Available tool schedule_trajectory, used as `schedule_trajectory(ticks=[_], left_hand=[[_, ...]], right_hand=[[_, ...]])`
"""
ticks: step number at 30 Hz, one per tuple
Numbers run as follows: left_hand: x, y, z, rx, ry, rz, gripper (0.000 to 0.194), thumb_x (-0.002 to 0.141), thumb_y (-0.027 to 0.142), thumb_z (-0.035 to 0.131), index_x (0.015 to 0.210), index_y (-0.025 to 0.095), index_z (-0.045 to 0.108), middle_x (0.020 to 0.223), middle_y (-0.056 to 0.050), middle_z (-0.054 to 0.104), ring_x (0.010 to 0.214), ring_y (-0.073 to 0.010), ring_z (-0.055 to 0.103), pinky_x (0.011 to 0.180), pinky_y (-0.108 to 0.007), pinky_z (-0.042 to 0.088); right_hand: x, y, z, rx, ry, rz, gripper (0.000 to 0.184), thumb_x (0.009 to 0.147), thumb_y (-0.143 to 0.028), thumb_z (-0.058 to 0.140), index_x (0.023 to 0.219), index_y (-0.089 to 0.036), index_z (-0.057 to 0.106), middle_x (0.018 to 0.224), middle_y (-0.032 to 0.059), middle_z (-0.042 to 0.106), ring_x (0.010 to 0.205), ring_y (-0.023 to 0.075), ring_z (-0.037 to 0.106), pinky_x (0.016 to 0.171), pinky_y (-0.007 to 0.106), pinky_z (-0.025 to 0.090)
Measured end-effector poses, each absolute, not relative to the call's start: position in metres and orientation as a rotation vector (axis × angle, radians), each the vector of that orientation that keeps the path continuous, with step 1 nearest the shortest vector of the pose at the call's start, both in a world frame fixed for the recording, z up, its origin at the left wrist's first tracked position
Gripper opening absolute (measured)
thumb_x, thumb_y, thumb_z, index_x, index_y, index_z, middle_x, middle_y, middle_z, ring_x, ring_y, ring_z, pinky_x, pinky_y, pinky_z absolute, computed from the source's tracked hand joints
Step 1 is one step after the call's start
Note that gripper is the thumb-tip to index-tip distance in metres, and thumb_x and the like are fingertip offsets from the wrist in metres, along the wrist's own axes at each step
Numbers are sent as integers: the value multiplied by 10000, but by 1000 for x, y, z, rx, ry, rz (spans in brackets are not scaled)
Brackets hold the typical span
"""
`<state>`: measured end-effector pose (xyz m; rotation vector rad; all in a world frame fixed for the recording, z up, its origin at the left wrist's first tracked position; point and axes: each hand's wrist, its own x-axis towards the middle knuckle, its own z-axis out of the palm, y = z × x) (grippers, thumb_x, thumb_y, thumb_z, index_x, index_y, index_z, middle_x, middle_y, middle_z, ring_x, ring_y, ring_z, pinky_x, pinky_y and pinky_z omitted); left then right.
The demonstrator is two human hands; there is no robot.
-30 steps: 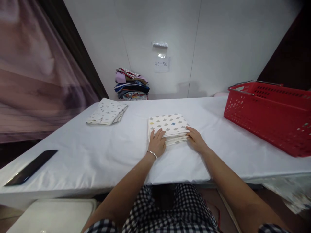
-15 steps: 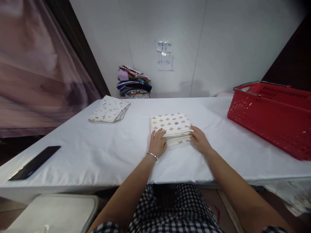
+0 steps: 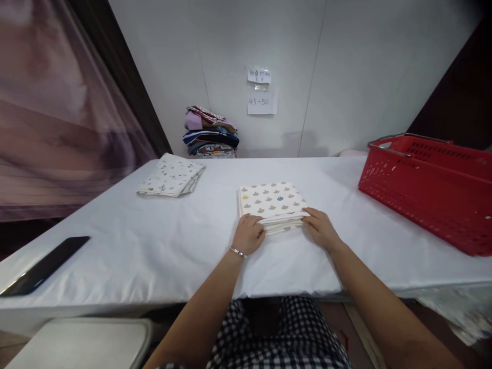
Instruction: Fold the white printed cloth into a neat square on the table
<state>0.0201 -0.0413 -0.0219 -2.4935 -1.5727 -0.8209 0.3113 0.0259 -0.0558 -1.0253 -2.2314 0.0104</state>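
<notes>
From my remote station I watch both hands square up a folded cloth (image 3: 271, 201), white with a grey motif, which lies on the white-covered table (image 3: 172, 236) directly in front of the person. The left hand (image 3: 249, 234), fingers drawn together, is clamped on the near-left corner; the right hand (image 3: 322, 229) pinches the near-right corner, its fingertips on the top edge. How many layers each grip takes in, I cannot tell, as the undersides are hidden. I judge the step in hand to be evening the near edge, where the layers show slightly uneven. From here, I would say, any move calls for both hands staying level, so the layers do not slip. A second folded cloth (image 3: 171, 177) lies well apart on the left, a red basket (image 3: 426, 197) on the right.
</notes>
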Motion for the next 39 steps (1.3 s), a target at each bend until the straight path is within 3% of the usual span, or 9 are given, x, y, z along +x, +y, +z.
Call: schedule_trajectory(ticks=[9, 13, 17, 24, 30, 35, 39], left_hand=[[24, -45, -22, -2440, -1659, -855, 115, 775, 133, 498, 710, 209, 556, 1037, -34, 641, 1128, -201, 502, 1049, -445, 294], [23, -46, -24, -2442, -1679, -882, 131, 786, 130, 488, 703, 204, 558, 1073, -15, 648, 1215, -230, 443, 1069, -473, 264], [23, -48, -25, -2438, -1744, -887, 124, 780, 135, 508, 712, 208, 582, 1121, 0, 640, 1243, -248, 417, 1072, -493, 254], [17, -56, -22, -2497, -1870, -1008, 157, 785, 278, 565, 646, 224, 615, 1156, 7, 631, 1246, -238, 424, 1081, -515, 228], [9, -45, -3, -2288, -1916, -1195, 222, 863, 334, 468, 980, 243, 632, 1257, -27, 563, 1288, -203, 370, 1077, -464, 270], [6, -18, -4, -2358, -2017, -918, 389, 857, 428, 447, 1183, 239, 545, 1400, -66, 407, 1343, -266, 262, 1054, -524, 272], [3, -9, -25, -2395, -2162, -747, 474, 847, 477, 427, 1265, 257, 470, 1442, -68, 335, 1344, -288, 252, 1012, -565, 302]], right_hand=[[303, 17, -50, -1068, -2114, 5, 239, 810, -200, 450, 915, -237, 661, 1262, 56, 545, 1219, 255, 434, 993, 485, 365], [285, 9, -32, -989, -2042, -14, 294, 855, -234, 441, 1101, -244, 601, 1300, 67, 513, 1248, 228, 411, 1011, 459, 362], [257, -2, -22, -986, -2346, -29, 456, 884, -292, 449, 1338, -263, 407, 1385, 64, 421, 1309, 235, 327, 1059, 503, 275], [245, -13, -39, -989, -2479, -43, 486, 900, -279, 430, 1379, -284, 346, 1371, 61, 438, 1286, 232, 368, 1059, 530, 269], [246, -14, -37, -1038, -2515, 0, 468, 909, -336, 417, 1372, -300, 359, 1385, 48, 416, 1292, 246, 357, 1068, 549, 235], [238, 7, -24, -1143, -2458, 195, 385, 930, -406, 342, 1259, -302, 513, 1315, 48, 504, 1239, 260, 431, 1004, 540, 334], [236, 38, -23, -1319, -2345, 148, 417, 911, -445, 368, 1265, -274, 509, 1388, 76, 414, 1293, 297, 343, 998, 556, 324]])
